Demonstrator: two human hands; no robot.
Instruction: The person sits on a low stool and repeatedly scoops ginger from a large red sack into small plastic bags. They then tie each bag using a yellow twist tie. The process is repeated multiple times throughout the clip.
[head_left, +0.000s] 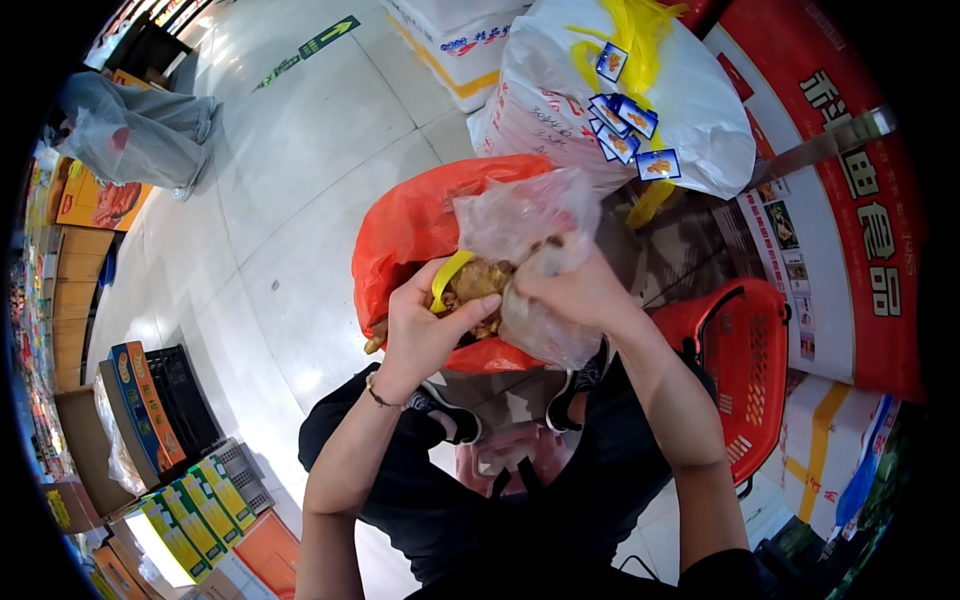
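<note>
Over the open red plastic bag (405, 217), my left hand (420, 322) holds knobbly ginger roots (480, 281). A yellow strip (448, 281) loops up between its thumb and fingers. My right hand (562, 285) is blurred and grips a crumpled clear plastic bag (529, 214), whose lower part (544, 334) hangs beside the ginger. Dark bits show on the bag near the right fingers. One ginger piece (376, 336) pokes out at the red bag's left edge; the bag's inside is mostly hidden by my hands.
Beyond the red bag stands a white sack (525, 127), topped with yellow mesh netting (634, 37) and several picture tags (619, 124). A red shopping basket (750, 375) is at my right. Boxes (202, 495) line the left; another person's legs (157, 127) are at upper left.
</note>
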